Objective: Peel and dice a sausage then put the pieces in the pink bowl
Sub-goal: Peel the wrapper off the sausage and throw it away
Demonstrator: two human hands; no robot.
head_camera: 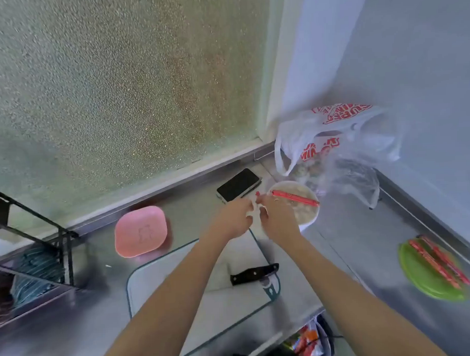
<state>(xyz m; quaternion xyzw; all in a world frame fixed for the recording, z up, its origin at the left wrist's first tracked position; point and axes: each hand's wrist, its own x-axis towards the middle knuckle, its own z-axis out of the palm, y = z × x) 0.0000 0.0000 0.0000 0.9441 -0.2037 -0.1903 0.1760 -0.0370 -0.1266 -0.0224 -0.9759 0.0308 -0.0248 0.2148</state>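
The square pink plastic bowl (140, 231) sits empty on the steel surface (350, 232). A round white bowl (307, 215) carries one red-wrapped sausage (295, 198) across its rim; the green plate (429, 271) holds two more. Left hand (231, 220) and right hand (276, 216) each close their grip on a pale scrap between them

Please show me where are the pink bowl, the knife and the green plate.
pink bowl (140, 231): head view, middle of its pink surface.
knife (252, 274): head view, on the black handle, lying on the cutting board.
green plate (418, 272): head view, bare green part left of the red sausages.
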